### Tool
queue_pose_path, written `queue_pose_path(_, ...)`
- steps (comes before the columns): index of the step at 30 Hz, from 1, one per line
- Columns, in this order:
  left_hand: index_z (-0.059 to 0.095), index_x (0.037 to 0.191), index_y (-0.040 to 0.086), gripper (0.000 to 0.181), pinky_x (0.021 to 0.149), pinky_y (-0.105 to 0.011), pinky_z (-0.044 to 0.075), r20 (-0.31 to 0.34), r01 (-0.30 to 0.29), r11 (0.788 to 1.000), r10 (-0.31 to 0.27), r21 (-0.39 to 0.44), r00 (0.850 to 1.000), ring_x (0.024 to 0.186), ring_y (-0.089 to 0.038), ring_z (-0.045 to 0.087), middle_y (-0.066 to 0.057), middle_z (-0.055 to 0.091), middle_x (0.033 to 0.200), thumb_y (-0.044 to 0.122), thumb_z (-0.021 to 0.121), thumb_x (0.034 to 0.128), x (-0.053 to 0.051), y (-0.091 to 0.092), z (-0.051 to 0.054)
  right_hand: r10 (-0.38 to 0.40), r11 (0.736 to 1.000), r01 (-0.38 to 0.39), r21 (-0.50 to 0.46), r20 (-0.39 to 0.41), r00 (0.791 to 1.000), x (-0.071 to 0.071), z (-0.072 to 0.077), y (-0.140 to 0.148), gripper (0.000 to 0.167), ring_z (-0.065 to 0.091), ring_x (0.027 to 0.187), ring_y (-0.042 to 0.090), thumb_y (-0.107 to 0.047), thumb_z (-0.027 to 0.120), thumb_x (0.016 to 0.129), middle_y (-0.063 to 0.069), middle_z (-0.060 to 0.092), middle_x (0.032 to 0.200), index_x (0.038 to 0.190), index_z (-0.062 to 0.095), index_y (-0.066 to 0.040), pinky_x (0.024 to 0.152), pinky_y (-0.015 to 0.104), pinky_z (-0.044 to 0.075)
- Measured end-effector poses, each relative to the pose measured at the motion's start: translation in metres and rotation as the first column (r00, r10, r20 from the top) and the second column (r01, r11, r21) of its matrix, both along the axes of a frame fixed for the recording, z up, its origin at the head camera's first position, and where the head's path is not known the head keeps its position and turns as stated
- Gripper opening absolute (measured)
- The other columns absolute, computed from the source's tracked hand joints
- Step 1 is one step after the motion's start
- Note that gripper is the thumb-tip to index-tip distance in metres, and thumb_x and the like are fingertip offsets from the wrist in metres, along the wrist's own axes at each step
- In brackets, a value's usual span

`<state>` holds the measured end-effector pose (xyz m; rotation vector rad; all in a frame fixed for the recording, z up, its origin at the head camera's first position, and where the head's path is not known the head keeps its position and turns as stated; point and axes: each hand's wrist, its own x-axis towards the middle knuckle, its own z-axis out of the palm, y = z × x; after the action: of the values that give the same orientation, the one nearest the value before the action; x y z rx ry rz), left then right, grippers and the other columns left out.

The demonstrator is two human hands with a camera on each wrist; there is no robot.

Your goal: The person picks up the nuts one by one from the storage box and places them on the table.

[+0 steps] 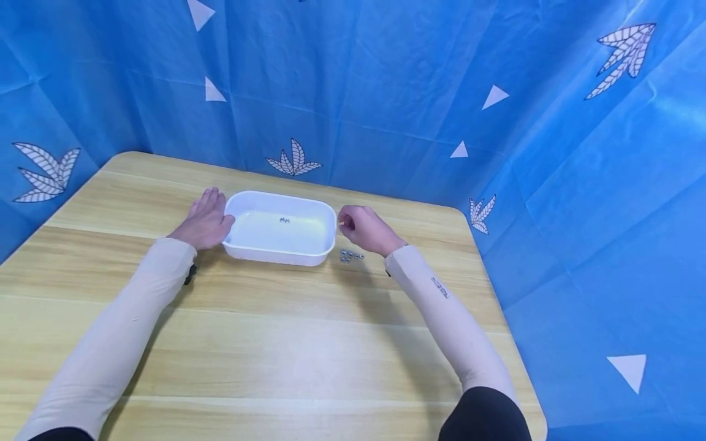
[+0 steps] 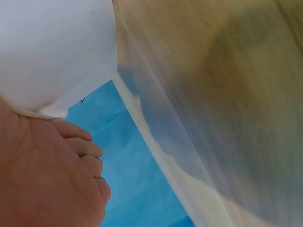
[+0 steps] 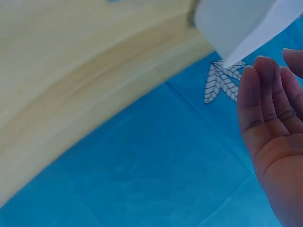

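A white rectangular basin (image 1: 276, 252) stands on the table, with a couple of small shiny metal pieces (image 1: 284, 220) on its floor. My left hand (image 1: 206, 220) lies with fingers extended along the basin's left end, its thumb at the rim; the left wrist view shows the palm (image 2: 47, 175) against the white wall. At the opposite end, my right hand (image 1: 366, 229) is beside the right rim with bent fingers. Whether something is between its thumb and index finger is hidden. Several more silver pieces (image 1: 350, 255) lie on the tabletop just below that hand.
The wooden table (image 1: 287, 361) has rounded corners and stretches toward me. A blue curtain (image 1: 353, 92) with white leaf and triangle prints hangs behind the table and along its right side.
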<state>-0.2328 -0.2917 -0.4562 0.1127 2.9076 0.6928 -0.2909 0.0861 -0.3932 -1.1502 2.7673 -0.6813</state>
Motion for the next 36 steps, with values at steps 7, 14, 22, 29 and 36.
queue_pose_path(7,-0.008,0.156,-0.017,0.077,0.128,-0.065,-0.010,0.003,-0.002,1.000,0.002,0.007,1.000,0.156,-0.051,-0.020,-0.036,-0.020,0.165,0.040,0.012,0.1076,0.000,0.002,0.001,0.004,0.999,-0.005,0.053,0.018,1.000,-0.003,0.016,-0.027,0.016,0.071,0.096,0.021,-0.005,0.066,0.098,0.013,0.076,0.106,0.111,0.072,0.000,0.089,0.029,0.061)
queue_pose_path(14,-0.008,0.156,-0.017,0.077,0.128,-0.065,-0.010,0.000,-0.004,1.000,0.004,0.010,1.000,0.156,-0.051,-0.020,-0.037,-0.019,0.165,0.039,0.013,0.1076,0.002,0.002,0.001,0.043,0.995,-0.047,0.085,0.048,0.998,-0.007,0.024,-0.054,0.020,0.072,0.106,0.023,-0.006,0.065,0.099,0.015,0.076,0.115,0.116,0.072,0.001,0.097,0.031,0.060)
queue_pose_path(22,-0.007,0.156,-0.017,0.077,0.128,-0.065,-0.010,-0.001,-0.006,1.000,0.006,0.011,1.000,0.156,-0.051,-0.020,-0.036,-0.018,0.166,0.039,0.013,0.1079,0.002,0.002,0.000,0.068,0.987,-0.077,0.143,0.065,0.996,-0.013,0.020,-0.082,0.019,0.072,0.108,0.022,-0.009,0.064,0.100,0.013,0.076,0.118,0.116,0.072,-0.002,0.099,0.030,0.059)
queue_pose_path(29,-0.005,0.156,-0.018,0.076,0.128,-0.066,-0.008,-0.017,-0.010,1.000,0.010,0.006,1.000,0.157,-0.052,-0.017,-0.038,-0.015,0.166,0.035,0.018,0.1081,0.002,0.002,0.000,0.106,0.965,-0.110,0.238,0.031,0.994,-0.015,0.018,-0.103,0.018,0.069,0.101,0.018,-0.011,0.063,0.101,0.010,0.076,0.116,0.115,0.072,-0.003,0.098,0.028,0.057)
queue_pose_path(36,-0.005,0.156,-0.018,0.076,0.128,-0.065,-0.007,-0.008,-0.012,1.000,0.012,-0.004,1.000,0.157,-0.051,-0.017,-0.037,-0.015,0.166,0.037,0.017,0.1083,0.002,0.003,0.002,0.118,0.945,-0.121,0.303,0.026,0.993,-0.016,0.013,-0.124,0.017,0.066,0.098,0.015,-0.015,0.064,0.102,0.006,0.075,0.114,0.114,0.072,-0.007,0.096,0.027,0.055)
